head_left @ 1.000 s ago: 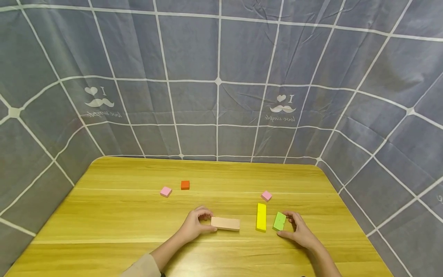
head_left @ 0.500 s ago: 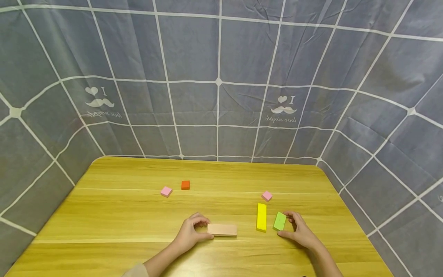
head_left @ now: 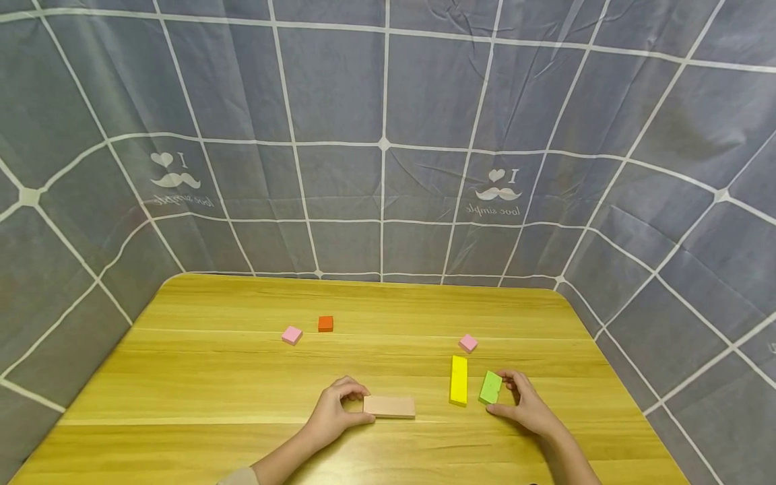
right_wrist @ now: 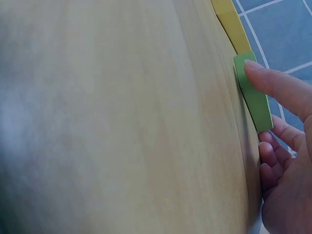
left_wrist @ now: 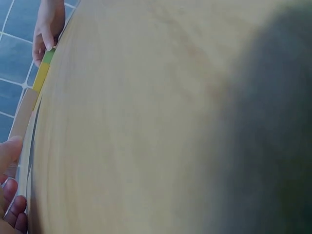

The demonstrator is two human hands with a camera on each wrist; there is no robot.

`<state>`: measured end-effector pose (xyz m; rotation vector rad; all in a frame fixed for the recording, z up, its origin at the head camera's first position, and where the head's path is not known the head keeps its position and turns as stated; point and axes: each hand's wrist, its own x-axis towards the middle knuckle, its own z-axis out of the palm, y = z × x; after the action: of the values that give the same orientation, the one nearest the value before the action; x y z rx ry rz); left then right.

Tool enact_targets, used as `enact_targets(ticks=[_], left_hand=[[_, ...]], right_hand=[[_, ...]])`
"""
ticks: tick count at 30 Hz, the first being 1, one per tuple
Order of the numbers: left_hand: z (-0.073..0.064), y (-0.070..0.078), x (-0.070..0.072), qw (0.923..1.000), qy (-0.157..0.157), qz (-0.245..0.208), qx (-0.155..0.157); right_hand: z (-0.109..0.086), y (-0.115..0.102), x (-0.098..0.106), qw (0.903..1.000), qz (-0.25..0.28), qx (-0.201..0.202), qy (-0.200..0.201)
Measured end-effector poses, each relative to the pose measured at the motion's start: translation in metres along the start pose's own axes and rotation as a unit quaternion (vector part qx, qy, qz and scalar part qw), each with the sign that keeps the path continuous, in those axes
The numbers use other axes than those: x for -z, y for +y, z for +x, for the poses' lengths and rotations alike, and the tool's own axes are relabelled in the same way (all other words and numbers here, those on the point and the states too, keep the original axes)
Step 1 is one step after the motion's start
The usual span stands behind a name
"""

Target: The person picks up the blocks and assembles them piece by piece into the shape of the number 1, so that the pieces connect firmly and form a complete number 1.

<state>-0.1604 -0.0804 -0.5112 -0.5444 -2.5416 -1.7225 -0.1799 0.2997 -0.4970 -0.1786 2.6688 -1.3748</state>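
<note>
My left hand (head_left: 333,411) pinches the left end of a plain wooden block (head_left: 390,407) between thumb and fingers, with the block lying lengthwise left to right. To its right, a long yellow block (head_left: 459,380) points away from me, untouched. My right hand (head_left: 526,405) grips a short green block (head_left: 490,387) from its right side, thumb at the near end and fingers at the far end. In the right wrist view the thumb lies on the face of the green block (right_wrist: 254,97). The left wrist view shows the wooden block (left_wrist: 23,114) held at its near end.
Beyond the hands lie a pink block (head_left: 292,335) and a red block (head_left: 325,324) on the left, and another pink block (head_left: 468,343) behind the yellow one. A grey checked curtain (head_left: 339,182) surrounds the back and sides of the wooden table (head_left: 212,377).
My left hand has brought the wooden block slightly left and closer to me, and less of its front side shows. My right hand and the green block have stayed in place.
</note>
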Motion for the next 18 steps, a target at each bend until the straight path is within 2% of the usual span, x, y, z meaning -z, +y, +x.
enact_targets(ticks=[18], left_hand=[[-0.0042,-0.0021,-0.0039,0.9989,-0.006,0.040,-0.023]], right_hand=[[0.0011,0.0017,-0.0004,1.0000,0.003,-0.008,-0.003]])
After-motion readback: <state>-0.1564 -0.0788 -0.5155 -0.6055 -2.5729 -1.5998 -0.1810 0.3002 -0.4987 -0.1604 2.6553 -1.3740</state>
